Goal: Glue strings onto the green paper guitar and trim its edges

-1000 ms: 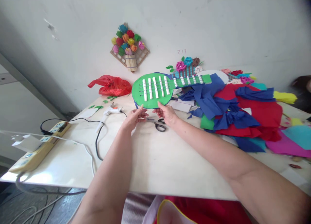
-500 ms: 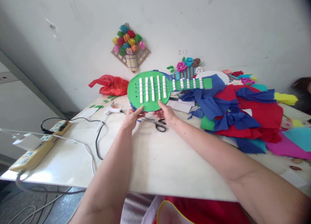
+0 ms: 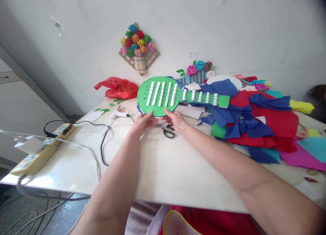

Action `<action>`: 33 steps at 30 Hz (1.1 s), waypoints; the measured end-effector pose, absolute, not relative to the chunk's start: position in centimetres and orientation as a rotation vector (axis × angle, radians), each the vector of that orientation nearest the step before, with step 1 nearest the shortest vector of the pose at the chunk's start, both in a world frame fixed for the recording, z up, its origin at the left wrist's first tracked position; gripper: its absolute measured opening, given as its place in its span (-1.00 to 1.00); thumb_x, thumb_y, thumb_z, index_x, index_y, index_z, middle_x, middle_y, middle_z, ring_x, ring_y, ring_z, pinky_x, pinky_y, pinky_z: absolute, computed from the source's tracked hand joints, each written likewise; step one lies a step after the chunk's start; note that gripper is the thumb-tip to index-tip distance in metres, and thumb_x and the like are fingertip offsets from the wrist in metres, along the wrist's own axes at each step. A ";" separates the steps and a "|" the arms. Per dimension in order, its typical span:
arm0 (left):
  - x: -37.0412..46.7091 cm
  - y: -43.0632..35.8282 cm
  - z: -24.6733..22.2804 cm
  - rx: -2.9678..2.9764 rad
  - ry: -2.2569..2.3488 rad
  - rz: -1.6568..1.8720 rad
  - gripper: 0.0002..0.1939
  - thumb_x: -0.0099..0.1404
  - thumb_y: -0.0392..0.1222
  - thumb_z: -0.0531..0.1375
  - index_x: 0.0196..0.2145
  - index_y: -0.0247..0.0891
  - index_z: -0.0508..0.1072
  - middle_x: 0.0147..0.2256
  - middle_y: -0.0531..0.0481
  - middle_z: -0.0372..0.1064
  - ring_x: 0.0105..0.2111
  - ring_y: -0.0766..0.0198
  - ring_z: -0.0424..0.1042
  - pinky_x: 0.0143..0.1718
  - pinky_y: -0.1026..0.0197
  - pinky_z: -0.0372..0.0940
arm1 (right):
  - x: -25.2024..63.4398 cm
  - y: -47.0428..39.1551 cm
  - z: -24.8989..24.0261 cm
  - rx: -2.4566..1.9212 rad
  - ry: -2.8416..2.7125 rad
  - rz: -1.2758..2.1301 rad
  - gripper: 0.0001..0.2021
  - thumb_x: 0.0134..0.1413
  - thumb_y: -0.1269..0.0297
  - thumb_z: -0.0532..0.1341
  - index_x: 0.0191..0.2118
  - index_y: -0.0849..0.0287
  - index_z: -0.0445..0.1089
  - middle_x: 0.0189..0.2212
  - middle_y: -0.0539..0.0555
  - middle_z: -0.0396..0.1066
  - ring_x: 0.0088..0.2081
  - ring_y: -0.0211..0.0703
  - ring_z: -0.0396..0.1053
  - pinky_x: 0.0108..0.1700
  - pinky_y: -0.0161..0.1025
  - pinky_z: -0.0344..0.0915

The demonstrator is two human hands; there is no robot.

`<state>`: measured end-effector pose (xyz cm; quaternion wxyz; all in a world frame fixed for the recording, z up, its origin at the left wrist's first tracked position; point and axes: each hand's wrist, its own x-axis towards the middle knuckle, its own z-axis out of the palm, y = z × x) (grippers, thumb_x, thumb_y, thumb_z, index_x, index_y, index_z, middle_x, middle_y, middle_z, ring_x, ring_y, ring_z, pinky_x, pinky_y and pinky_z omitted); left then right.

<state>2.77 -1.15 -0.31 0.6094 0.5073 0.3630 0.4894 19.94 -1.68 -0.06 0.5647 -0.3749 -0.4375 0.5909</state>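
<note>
- Guitar (image 3: 179, 94), green: held up over the bench (image 3: 163, 180), just beyond the hands; long axis left to right, neck (image 3: 197, 96) rightward, dipping slightly.
- Left hand (image 3: 144, 123), right hand (image 3: 176, 121): each grip pinching its near edge; right nearer the neck.
- Red bag (image 3: 122, 89): contents hidden.
- Vase (image 3: 140, 65), wall-mounted: flowers (image 3: 136, 38).

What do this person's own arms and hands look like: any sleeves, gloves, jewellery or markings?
The left hand and right hand are ungloved, with no ring or watch visible. The left forearm and right forearm show no sleeves; the right has a small dark spot. Red cloth, probably clothing, shows at the bottom.
</note>
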 end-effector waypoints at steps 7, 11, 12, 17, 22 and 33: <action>2.8 -1.2 -0.4 1.133 0.820 1.232 -0.68 0.07 -0.04 0.28 -0.42 -0.42 0.39 -0.51 -0.15 0.47 -0.53 0.23 0.48 -0.42 0.21 0.40 | 20.0 -1.7 -0.1 -0.888 -1.044 1.410 -0.68 -0.03 0.13 0.26 -0.57 0.31 0.35 -0.63 0.13 0.46 -0.69 -0.39 0.24 -0.69 -0.43 0.14; 3.0 -1.1 -0.5 1.102 0.826 1.268 -0.71 0.07 -0.09 0.29 -0.41 -0.41 0.37 -0.53 -0.13 0.45 -0.53 0.21 0.48 -0.44 0.21 0.40 | 20.0 -1.7 -0.2 -0.903 -1.037 1.412 -0.68 -0.05 0.12 0.27 -0.56 0.30 0.33 -0.64 0.12 0.45 -0.69 -0.38 0.24 -0.69 -0.44 0.14; 3.0 -1.0 -0.4 1.091 0.823 1.275 -0.70 0.08 -0.09 0.28 -0.39 -0.41 0.36 -0.54 -0.13 0.45 -0.52 0.20 0.49 -0.44 0.21 0.41 | 20.0 -1.7 -0.2 -0.903 -1.042 1.412 -0.68 -0.05 0.12 0.27 -0.56 0.30 0.33 -0.63 0.12 0.45 -0.69 -0.38 0.23 -0.69 -0.44 0.13; 3.0 -1.0 -0.2 1.022 0.823 1.324 -0.69 0.12 -0.12 0.26 -0.26 -0.35 0.32 -0.55 -0.07 0.44 -0.51 0.19 0.49 -0.41 0.17 0.42 | 20.0 -1.6 -0.5 -0.911 -1.082 1.406 -0.68 -0.05 0.11 0.27 -0.55 0.30 0.34 -0.62 0.14 0.45 -0.68 -0.38 0.23 -0.69 -0.44 0.14; 2.6 -0.6 -0.4 0.994 0.818 1.387 -0.71 0.10 -0.14 0.28 -0.27 -0.31 0.33 -0.55 -0.02 0.43 -0.55 0.25 0.48 -0.43 0.22 0.43 | 20.2 -1.5 -0.3 -0.998 -1.176 1.432 -0.64 -0.02 0.03 0.23 -0.52 0.29 0.34 -0.60 0.15 0.46 -0.68 -0.38 0.22 -0.70 -0.44 0.11; 1.9 0.1 -0.5 0.755 0.837 1.487 -0.69 0.21 -0.21 0.19 -0.08 -0.30 0.31 -0.56 -0.03 0.46 -0.54 0.21 0.50 -0.53 0.29 0.40 | 22.7 -2.8 5.0 -1.665 -2.628 0.288 -0.52 -0.28 0.00 0.29 -0.15 0.09 0.45 -0.31 0.08 0.50 -0.29 -0.04 0.41 -0.42 -0.28 0.21</action>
